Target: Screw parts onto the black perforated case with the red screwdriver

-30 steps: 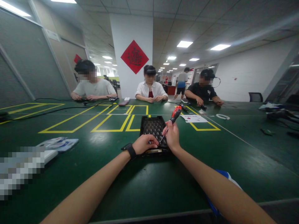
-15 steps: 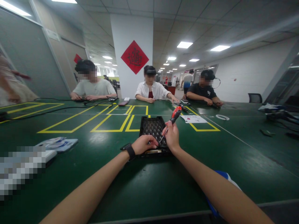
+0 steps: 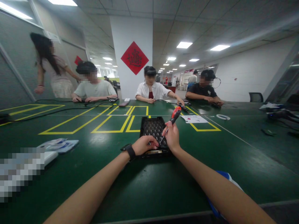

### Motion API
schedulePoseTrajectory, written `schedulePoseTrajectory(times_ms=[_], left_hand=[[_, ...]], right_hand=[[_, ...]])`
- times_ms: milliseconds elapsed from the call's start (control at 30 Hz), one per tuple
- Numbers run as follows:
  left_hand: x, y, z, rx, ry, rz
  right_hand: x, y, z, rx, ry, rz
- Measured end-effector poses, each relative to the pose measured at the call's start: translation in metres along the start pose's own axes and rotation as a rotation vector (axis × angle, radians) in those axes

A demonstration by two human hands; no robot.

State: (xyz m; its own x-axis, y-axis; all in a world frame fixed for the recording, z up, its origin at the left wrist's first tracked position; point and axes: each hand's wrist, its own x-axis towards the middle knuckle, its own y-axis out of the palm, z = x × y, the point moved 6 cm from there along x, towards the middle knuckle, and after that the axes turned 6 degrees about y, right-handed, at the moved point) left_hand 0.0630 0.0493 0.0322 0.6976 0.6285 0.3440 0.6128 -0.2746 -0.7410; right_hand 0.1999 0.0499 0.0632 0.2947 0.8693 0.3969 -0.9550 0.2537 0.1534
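Note:
A black perforated tray-like panel [image 3: 153,126] lies flat on the green table [image 3: 116,174] in front of me. My right hand [image 3: 172,137] is closed round a screwdriver with a red and black handle [image 3: 174,114], its metal tip slanting down onto the panel's near edge. My left hand [image 3: 144,145], with a black watch on the wrist, rests on the panel's near edge beside the tip, fingers curled and pinched. What the left fingers hold is hidden.
Three people sit along the far side of the table; another person [image 3: 50,67] walks behind them at the left. Yellow tape rectangles [image 3: 112,121] mark the table. Papers [image 3: 59,144] lie near left, a white sheet [image 3: 193,119] and tape ring [image 3: 222,117] at right.
My hands and the screwdriver have hardly moved. A person has walked into view at the back left. The middle seated person has stretched an arm out to the right.

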Motion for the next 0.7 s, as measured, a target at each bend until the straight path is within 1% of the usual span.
schedulePoseTrajectory(times_ms=[433,700], left_hand=[[-0.0003,0.0004,-0.0046,-0.03,0.039,0.024],[0.0003,0.001,-0.002,0.013,0.023,0.026]], right_hand=[[-0.0009,0.0006,-0.0008,0.005,0.009,0.015],[-0.0009,0.0007,-0.0009,0.007,0.02,0.017]])
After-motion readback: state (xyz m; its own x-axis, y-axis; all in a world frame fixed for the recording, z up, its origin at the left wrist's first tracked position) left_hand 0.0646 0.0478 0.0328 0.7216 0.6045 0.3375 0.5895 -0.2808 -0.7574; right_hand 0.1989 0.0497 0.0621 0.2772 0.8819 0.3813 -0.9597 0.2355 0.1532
